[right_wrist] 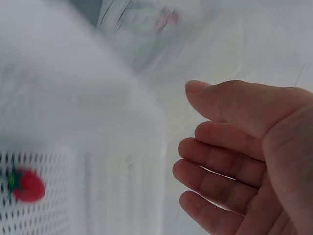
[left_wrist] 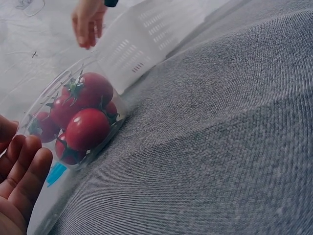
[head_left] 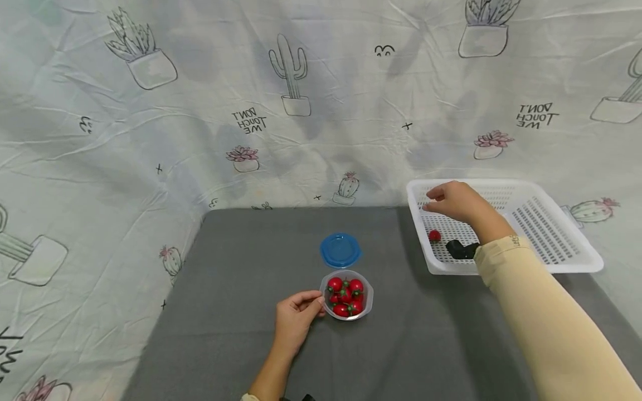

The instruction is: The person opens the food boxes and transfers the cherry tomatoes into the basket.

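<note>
Fingers point(head_left: 435, 195) of the right hand point(head_left: 453, 201) hang relaxed, holding nothing, above the white perforated plastic basket point(head_left: 551, 234); a single red cherry tomato point(head_left: 434, 235) lies at their 6 o'clock. Left hand point(head_left: 296, 316) touches the clear round bowl of tomatoes point(head_left: 347, 295), fingers loose.

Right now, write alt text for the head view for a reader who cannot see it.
A left hand touches a clear bowl of cherry tomatoes on a grey table, while the right hand hovers over a white basket holding one tomato. A blue lid lies behind the bowl.
</note>
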The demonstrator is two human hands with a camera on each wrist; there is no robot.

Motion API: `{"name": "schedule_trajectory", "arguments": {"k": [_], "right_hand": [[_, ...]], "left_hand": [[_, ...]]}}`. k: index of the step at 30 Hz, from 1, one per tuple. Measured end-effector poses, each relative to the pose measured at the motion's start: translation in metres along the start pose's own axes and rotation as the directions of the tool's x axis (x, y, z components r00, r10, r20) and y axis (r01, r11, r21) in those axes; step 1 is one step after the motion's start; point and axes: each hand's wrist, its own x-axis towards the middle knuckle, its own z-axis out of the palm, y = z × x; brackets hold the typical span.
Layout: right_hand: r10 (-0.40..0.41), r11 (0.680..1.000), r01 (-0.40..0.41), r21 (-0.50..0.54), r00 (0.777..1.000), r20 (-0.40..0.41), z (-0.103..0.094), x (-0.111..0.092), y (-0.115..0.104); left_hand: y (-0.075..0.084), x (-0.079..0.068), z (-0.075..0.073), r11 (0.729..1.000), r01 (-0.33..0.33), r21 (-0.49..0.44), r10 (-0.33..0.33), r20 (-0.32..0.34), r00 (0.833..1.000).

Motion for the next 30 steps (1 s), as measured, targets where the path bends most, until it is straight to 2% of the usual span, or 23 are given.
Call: {"name": "schedule_trajectory", "arguments": {"k": [5, 10, 18, 22, 30], "right_hand": [[-0.093, 0.996, 0.094, 0.004, 0.992, -0.080, 0.002, -0.010, -0.029], [-0.203, 0.979, 0.205, 0.003, 0.971, -0.129, 0.012, -0.024, -0.053], [-0.410, 0.910, 0.414, -0.013, 0.896, -0.168, 0.056, -0.028, -0.074], [-0.466, 0.882, 0.472, -0.012, 0.868, -0.171, 0.081, -0.027, -0.078], [-0.512, 0.853, 0.521, 0.016, 0.843, -0.164, 0.117, -0.028, -0.088]], "left_hand": [[0.000, 0.002, 0.003, 1.000, -0.002, 0.003, 0.002, -0.008, 1.000], [-0.003, 0.005, 0.006, 1.000, 0.009, 0.000, -0.009, -0.025, 1.000], [-0.001, 0.005, 0.013, 1.000, 0.024, 0.008, -0.024, -0.050, 0.998], [-0.006, 0.007, 0.015, 1.000, 0.004, 0.009, -0.003, -0.048, 0.999], [-0.005, 0.012, 0.023, 1.000, 0.018, 0.008, -0.018, -0.067, 0.998]]}}
